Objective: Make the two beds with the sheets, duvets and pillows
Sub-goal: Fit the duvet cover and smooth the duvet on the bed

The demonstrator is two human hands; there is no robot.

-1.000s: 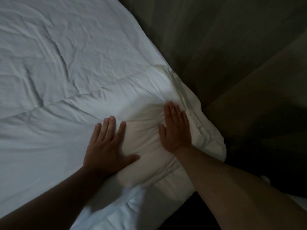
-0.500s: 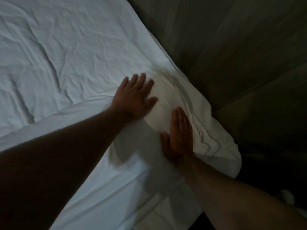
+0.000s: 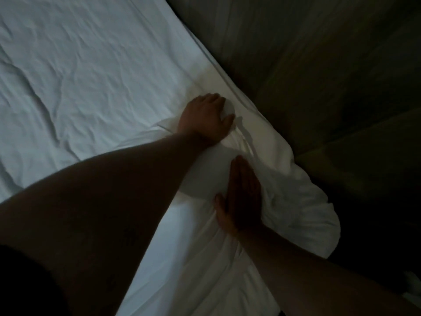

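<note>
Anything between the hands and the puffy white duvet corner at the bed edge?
Nothing visible. The left hand curls directly over the puffy white duvet corner; the right hand presses flat on it.

- The sheet lies over the bed and fills the left and far part of the view.
- The pillow lies on the sheet, along the bed's right edge.
- A wall stands right of the bed, just beside the pillow.
- The left grip rests on the pillow's far end, fingers curled over it.
- The right grip lies flat on the pillow, nearer than the left grip and apart from it.
</note>
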